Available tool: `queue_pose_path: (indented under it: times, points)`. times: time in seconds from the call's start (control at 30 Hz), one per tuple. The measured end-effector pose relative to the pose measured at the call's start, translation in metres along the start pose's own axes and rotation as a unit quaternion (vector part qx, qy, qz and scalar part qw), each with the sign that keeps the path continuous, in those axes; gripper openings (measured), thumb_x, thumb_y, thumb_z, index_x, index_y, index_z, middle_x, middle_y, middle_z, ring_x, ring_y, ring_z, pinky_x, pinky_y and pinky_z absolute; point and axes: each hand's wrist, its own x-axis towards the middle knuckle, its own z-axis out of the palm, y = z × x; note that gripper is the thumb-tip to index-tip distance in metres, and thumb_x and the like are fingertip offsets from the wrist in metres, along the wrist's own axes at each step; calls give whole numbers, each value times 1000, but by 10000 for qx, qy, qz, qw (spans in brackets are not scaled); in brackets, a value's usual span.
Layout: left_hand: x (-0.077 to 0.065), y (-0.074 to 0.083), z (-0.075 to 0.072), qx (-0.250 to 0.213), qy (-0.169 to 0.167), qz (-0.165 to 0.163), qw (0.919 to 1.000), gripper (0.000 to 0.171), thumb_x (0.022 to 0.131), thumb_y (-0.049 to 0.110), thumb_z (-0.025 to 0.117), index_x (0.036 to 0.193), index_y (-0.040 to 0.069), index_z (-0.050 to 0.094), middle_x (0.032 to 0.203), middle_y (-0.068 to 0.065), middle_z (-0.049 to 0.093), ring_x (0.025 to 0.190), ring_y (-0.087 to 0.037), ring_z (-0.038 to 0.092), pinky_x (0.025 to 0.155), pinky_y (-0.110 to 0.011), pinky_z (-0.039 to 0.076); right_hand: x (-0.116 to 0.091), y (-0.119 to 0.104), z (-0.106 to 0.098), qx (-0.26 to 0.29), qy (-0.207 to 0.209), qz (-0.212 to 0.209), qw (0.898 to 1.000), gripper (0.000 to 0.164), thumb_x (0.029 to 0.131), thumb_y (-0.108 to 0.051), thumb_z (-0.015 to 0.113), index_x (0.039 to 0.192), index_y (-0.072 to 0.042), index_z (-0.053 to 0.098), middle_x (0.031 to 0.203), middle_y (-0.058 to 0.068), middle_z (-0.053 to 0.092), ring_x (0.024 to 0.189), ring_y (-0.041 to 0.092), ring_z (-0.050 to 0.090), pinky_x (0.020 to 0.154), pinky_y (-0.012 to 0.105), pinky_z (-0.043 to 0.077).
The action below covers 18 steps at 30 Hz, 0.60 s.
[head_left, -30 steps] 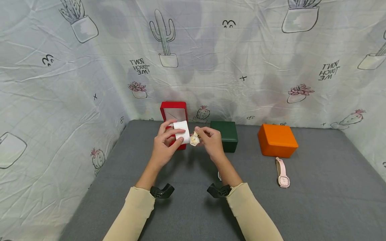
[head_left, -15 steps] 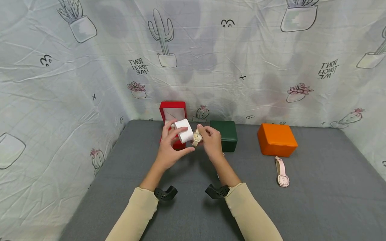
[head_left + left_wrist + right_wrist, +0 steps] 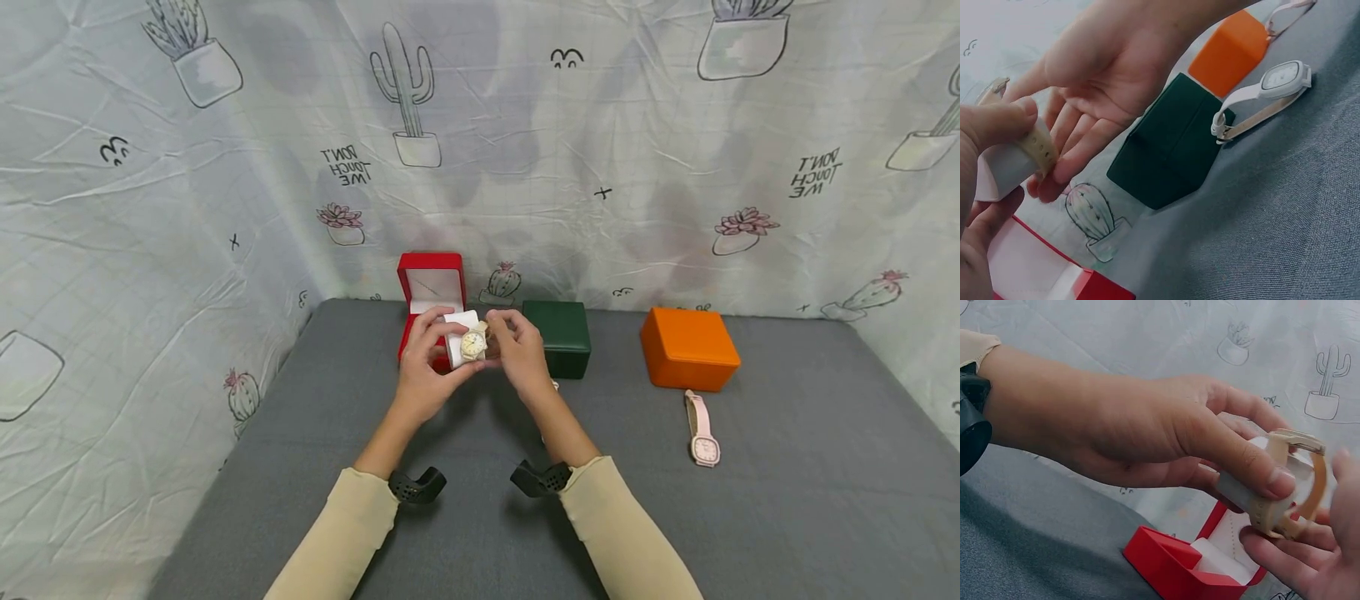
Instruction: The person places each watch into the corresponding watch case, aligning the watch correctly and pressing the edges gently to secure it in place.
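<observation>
Our watch (image 3: 473,344) shifts onto the cushion (image 3: 1007,167) before the red box (image 3: 431,259), seemingly unbuckled; left hand (image 3: 426,379) pinches both, right hand (image 3: 524,357) loosely touches strap (image 3: 1039,152).

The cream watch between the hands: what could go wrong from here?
The cream watch might slip off the white cushion if the left hand loosens, since part of its strap stands away from the cushion. The white watch rests below the right forearm, so lowering that arm could knock it.
</observation>
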Motion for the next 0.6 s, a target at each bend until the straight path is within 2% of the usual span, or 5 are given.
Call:
queue_pose_path:
  times: [0.1, 0.2, 0.33, 0.47, 0.6]
  points:
    - [0, 0, -1, -36, 216, 52, 9997, 46, 72, -2, 82, 113, -3, 60, 137, -25, 43, 119, -29, 46, 87, -52, 55, 0, 0, 0, 149, -503, -19, 9986, 45, 97, -38, 56, 130, -9, 50, 116, 20, 66, 83, 19, 71, 68, 40, 61]
    - [0, -1, -1, 76, 499, 64, 9987, 47, 71, -2, 82, 113, -3, 59, 136, -27, 41, 119, -30, 45, 87, -54, 54, -2, -1, 0, 205, -1005, -127, 9946, 46, 97, -28, 58, 136, -10, 44, 133, 18, 57, 100, 24, 68, 75, 40, 60]
    - [0, -2, 0, 188, 671, 83, 9975, 45, 72, -1, 81, 111, -3, 60, 135, -26, 41, 120, -29, 43, 85, -54, 55, -4, -1, 1, -5, -1515, -424, 9875, 53, 94, -19, 63, 142, -10, 41, 142, 14, 49, 111, 27, 63, 81, 33, 59]
    - [1, -2, -2, 48, 535, 189, 9984, 46, 72, -1, 81, 112, -4, 59, 134, -28, 40, 120, -30, 44, 85, -53, 55, -3, -2, 0, 124, -1470, -437, 9881, 52, 94, -17, 63, 142, -11, 44, 137, 13, 53, 110, 22, 64, 81, 32, 58]
    - [2, -3, -6, -421, 307, 267, 9983, 41, 76, -5, 77, 112, -8, 59, 135, -31, 39, 119, -30, 44, 86, -44, 57, -3, -3, -3, 584, -1385, -269, 9883, 47, 94, -14, 62, 140, -11, 47, 132, 14, 54, 108, 17, 63, 90, 51, 54]
